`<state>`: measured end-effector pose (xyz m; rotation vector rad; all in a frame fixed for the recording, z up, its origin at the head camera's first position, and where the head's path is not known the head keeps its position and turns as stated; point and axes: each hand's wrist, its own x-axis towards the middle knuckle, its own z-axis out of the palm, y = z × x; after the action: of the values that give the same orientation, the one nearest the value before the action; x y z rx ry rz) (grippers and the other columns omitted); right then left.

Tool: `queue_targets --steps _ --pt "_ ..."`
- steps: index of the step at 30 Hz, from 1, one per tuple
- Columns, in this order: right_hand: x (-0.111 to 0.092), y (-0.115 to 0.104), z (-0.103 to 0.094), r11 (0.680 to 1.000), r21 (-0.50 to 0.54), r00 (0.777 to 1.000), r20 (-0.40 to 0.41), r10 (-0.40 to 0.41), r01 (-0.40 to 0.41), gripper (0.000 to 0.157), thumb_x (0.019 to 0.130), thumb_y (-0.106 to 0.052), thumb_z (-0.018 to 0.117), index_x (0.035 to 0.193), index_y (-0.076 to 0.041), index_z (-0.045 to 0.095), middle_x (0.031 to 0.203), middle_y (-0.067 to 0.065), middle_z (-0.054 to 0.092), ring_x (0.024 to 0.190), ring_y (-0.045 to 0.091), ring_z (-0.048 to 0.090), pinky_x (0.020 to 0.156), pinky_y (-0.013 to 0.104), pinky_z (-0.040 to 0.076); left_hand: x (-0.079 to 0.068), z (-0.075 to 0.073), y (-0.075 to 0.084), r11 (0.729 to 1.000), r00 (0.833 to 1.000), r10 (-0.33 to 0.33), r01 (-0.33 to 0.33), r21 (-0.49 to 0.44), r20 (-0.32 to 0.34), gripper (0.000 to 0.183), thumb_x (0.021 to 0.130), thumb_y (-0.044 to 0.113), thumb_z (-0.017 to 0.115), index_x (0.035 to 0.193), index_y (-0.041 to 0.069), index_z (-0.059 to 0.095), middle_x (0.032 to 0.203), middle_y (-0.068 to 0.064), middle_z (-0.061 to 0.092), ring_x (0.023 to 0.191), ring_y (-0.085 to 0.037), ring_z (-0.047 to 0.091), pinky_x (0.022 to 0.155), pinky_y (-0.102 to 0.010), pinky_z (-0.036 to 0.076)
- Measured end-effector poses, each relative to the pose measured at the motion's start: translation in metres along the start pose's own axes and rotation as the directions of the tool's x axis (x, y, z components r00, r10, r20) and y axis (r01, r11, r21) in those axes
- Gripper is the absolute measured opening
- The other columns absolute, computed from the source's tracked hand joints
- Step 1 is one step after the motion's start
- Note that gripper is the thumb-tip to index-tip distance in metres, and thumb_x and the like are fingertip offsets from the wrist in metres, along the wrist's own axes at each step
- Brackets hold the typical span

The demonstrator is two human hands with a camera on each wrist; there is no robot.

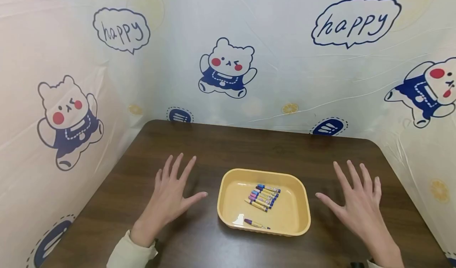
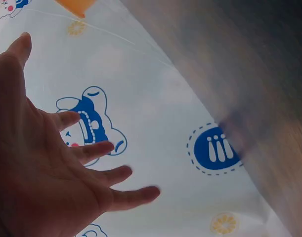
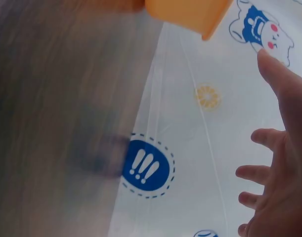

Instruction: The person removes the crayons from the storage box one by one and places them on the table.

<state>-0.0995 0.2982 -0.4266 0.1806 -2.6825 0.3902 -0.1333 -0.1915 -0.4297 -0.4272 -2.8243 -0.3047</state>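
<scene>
Left grip: fingers spread, holding nothing, left of the tray. Right grip: fingers spread, holding nothing, right of the tray. The yellow tray sits between them, lower centre of the head frame; its long axis runs left to right, dipping slightly rightward. Inside, a row of crayons points coloured ends left, axes sloping down to the right; a single crayon lies apart near the lower rim. The tray wall encloses both. A printed sheet borders the worktop. Only the wrist views show the palms; only the head view shows the crayons.
</scene>
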Motion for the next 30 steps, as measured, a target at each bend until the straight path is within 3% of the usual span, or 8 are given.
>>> queue_targets --steps 4,8,13,16,19,23,28,30 --pt "0.004 -0.006 0.000 0.999 0.042 1.000 0.001 -0.030 0.030 0.097 0.079 -0.055 0.077 0.157 -0.020 0.031 0.157 0.024 0.028 0.149 0.042 0.007 0.115 0.069 -0.005 0.000 -0.003 0.003 0.999 0.999 0.001 0.002 -0.055 0.046 0.097 0.083 0.081 0.051 0.160 0.033 0.016 0.157 -0.017 0.030 0.143 -0.044 0.025 0.100 -0.075 0.034" --pt "0.009 -0.011 -0.002 0.993 0.107 0.998 -0.010 -0.055 0.055 0.088 0.084 -0.044 0.077 0.154 -0.014 0.035 0.151 0.028 0.033 0.145 0.045 0.016 0.113 0.071 0.008 -0.002 -0.007 0.006 0.991 0.994 -0.009 0.023 -0.132 0.105 0.090 0.087 0.078 0.048 0.159 0.035 0.017 0.153 -0.015 0.039 0.140 -0.041 0.033 0.100 -0.072 0.037" --pt "0.014 -0.019 -0.005 0.979 0.174 0.994 -0.032 -0.100 0.104 0.075 0.086 -0.031 0.078 0.149 -0.010 0.043 0.142 0.026 0.044 0.134 0.045 0.034 0.106 0.066 0.027 -0.006 -0.011 0.011 0.958 0.989 -0.018 0.058 -0.281 0.143 0.083 0.088 0.076 0.048 0.157 0.043 0.017 0.151 -0.009 0.045 0.136 -0.034 0.045 0.102 -0.065 0.042" --pt "0.016 -0.028 -0.006 0.971 0.198 0.991 -0.025 -0.132 0.135 0.064 0.088 -0.024 0.077 0.144 -0.009 0.049 0.137 0.021 0.050 0.129 0.040 0.042 0.100 0.060 0.038 -0.007 -0.013 0.016 0.919 0.990 0.006 0.050 -0.390 0.140 0.077 0.090 0.070 0.052 0.155 0.046 0.019 0.142 -0.006 0.055 0.127 -0.028 0.055 0.100 -0.057 0.048" --pt "0.018 -0.039 -0.003 0.964 0.210 0.986 -0.013 -0.166 0.165 0.052 0.090 -0.019 0.075 0.137 -0.008 0.056 0.132 0.016 0.056 0.125 0.035 0.047 0.095 0.056 0.043 -0.005 -0.013 0.020 0.867 0.989 0.047 0.030 -0.497 0.141 0.070 0.093 0.064 0.055 0.153 0.045 0.025 0.122 0.001 0.066 0.112 -0.017 0.064 0.094 -0.049 0.053" --pt "0.022 -0.056 0.003 0.946 0.243 0.973 0.022 -0.228 0.216 0.037 0.092 -0.016 0.073 0.126 -0.007 0.063 0.123 0.009 0.063 0.117 0.028 0.055 0.094 0.051 0.049 -0.004 -0.010 0.024 0.803 0.980 0.085 0.040 -0.595 0.179 0.060 0.096 0.056 0.056 0.150 0.040 0.034 0.100 0.010 0.070 0.092 -0.006 0.066 0.085 -0.038 0.057" --pt "0.024 -0.076 0.012 0.919 0.313 0.950 0.120 -0.289 0.240 0.029 0.092 -0.016 0.073 0.119 -0.007 0.068 0.114 0.005 0.068 0.107 0.021 0.064 0.086 0.044 0.056 -0.003 -0.005 0.025 0.724 0.956 0.106 0.116 -0.680 0.275 0.053 0.099 0.046 0.057 0.147 0.035 0.039 0.092 0.002 0.072 0.077 -0.017 0.069 0.069 -0.029 0.058" --pt "0.025 -0.083 0.015 0.909 0.351 0.938 0.171 -0.300 0.227 0.027 0.091 -0.015 0.073 0.116 -0.007 0.069 0.112 0.004 0.070 0.103 0.020 0.066 0.082 0.041 0.058 -0.002 -0.003 0.025 0.683 0.942 0.115 0.156 -0.714 0.316 0.050 0.100 0.042 0.057 0.147 0.033 0.040 0.091 -0.002 0.073 0.075 -0.023 0.070 0.066 -0.033 0.059"
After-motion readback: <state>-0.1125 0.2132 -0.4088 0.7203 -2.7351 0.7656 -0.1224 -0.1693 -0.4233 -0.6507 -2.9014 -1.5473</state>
